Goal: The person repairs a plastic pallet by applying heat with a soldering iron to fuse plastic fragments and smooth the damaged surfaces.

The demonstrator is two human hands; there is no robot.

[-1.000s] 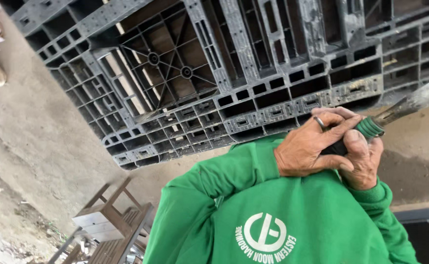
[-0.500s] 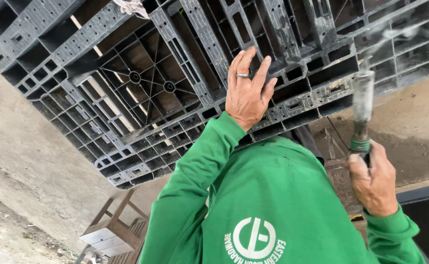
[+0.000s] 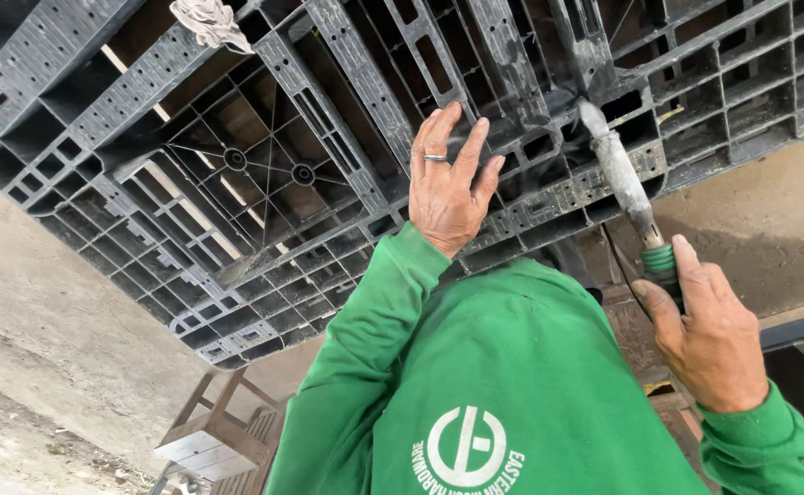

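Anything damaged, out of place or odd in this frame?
A crumpled grey rag lies on the black plastic pallet, which looks dusty. Otherwise nothing stands out: the left hand rests flat on the pallet while the right hand holds a green-banded tool against it.

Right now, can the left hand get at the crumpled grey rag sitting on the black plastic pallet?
Probably not without shifting. The left hand lies flat on the black plastic pallet, well short of the crumpled grey rag at the far edge. Nothing blocks the way; the right hand holds a green-handled tool.

Daylit bare concrete floor (image 3: 63, 312) with a small wooden stool (image 3: 205, 438).
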